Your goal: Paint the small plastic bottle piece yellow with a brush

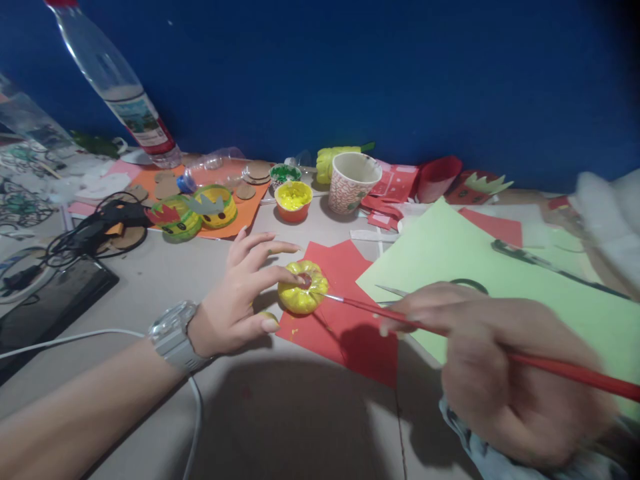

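A round, lobed piece (295,303), coated in wet-looking yellow paint like a cut bottle bottom, rests on red paper (345,333). My left hand (240,287) has its fingers spread, and the index fingertip touches the piece near its reddish centre. Pinched in my right hand (505,360) is a thin red paintbrush (370,307); its tip meets the right side of the yellow piece. Behind them stands a small orange cup of yellow paint (294,198). Scissors (393,292) lie partly hidden behind my right hand.
Green paper (430,247) with a utility knife (545,265) spreads to the right. A patterned paper cup (353,183), green paint cup (285,175) and two painted crowned rings (215,207) stand behind. At left are a tall bottle (135,120), cables (80,223) and a dark device (55,307).
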Action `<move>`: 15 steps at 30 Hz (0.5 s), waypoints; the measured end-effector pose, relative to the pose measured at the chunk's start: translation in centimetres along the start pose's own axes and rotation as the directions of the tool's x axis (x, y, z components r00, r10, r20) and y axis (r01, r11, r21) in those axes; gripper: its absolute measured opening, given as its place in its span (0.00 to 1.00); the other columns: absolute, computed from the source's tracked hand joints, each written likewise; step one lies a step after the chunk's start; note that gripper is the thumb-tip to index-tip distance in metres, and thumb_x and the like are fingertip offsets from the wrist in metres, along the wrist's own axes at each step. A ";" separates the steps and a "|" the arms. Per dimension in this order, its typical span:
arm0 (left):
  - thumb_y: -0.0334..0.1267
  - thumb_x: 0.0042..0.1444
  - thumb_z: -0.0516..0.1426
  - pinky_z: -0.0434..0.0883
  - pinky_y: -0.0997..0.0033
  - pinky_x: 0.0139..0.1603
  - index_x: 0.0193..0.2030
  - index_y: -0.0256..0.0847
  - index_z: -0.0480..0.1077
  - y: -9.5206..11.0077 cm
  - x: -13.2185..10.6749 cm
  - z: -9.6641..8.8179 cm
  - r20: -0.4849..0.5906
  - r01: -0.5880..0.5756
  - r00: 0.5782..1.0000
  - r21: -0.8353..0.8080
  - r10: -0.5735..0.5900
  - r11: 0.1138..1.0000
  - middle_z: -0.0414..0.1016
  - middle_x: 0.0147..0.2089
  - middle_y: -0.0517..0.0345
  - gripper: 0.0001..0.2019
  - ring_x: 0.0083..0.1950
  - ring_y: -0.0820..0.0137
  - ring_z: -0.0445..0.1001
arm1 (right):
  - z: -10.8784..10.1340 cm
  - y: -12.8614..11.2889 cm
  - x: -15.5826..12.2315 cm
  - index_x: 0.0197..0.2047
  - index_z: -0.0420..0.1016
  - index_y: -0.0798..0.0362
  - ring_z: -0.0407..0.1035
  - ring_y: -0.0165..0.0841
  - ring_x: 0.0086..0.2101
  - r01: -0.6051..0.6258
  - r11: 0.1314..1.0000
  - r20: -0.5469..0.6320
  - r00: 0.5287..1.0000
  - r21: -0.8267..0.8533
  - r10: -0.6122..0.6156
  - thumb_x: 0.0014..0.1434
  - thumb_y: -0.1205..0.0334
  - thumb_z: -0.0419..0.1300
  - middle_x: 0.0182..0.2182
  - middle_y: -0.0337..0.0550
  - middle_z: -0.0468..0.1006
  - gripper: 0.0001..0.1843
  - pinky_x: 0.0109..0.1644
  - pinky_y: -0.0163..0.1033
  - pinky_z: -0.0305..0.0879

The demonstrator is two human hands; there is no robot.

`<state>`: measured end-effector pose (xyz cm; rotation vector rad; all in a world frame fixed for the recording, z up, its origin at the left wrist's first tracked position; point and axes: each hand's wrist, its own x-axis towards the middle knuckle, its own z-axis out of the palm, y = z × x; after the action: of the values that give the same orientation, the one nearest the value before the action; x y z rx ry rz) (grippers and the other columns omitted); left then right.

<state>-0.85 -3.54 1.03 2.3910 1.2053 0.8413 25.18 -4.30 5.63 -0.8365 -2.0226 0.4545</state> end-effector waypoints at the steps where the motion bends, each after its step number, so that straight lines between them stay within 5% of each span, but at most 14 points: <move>1: 0.66 0.57 0.37 0.42 0.45 0.66 0.45 0.44 0.74 0.0 0.0 0.0 -0.004 -0.004 1.000 -0.001 0.004 1.000 0.65 0.59 0.49 0.35 0.62 0.53 0.55 | 0.0 0.0 0.0 0.31 0.67 0.49 0.73 0.29 0.29 0.013 1.000 0.038 0.999 -0.020 -0.012 0.53 0.73 0.54 0.25 0.36 0.74 0.08 0.32 0.33 0.69; 7: 0.66 0.57 0.36 0.44 0.45 0.66 0.45 0.44 0.73 0.2 0.1 -0.1 0.012 0.008 1.000 0.015 -0.008 1.000 0.65 0.59 0.49 0.35 0.63 0.53 0.54 | -0.1 0.3 -0.6 0.36 0.66 0.50 0.72 0.31 0.34 -0.007 1.000 0.036 0.999 -0.018 0.008 0.55 0.75 0.52 0.28 0.38 0.74 0.10 0.39 0.35 0.68; 15: 0.65 0.57 0.37 0.43 0.45 0.66 0.46 0.44 0.73 0.1 0.1 -0.1 0.014 0.004 1.000 0.025 -0.005 1.000 0.65 0.59 0.49 0.34 0.64 0.53 0.53 | 0.0 0.1 -0.3 0.35 0.65 0.50 0.72 0.30 0.34 0.021 0.999 0.044 0.999 -0.029 -0.020 0.56 0.74 0.52 0.28 0.38 0.72 0.09 0.37 0.34 0.68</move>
<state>-0.82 -3.54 1.20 2.4089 1.2220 0.8111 25.28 -4.42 5.40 -0.8297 -2.0806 0.4353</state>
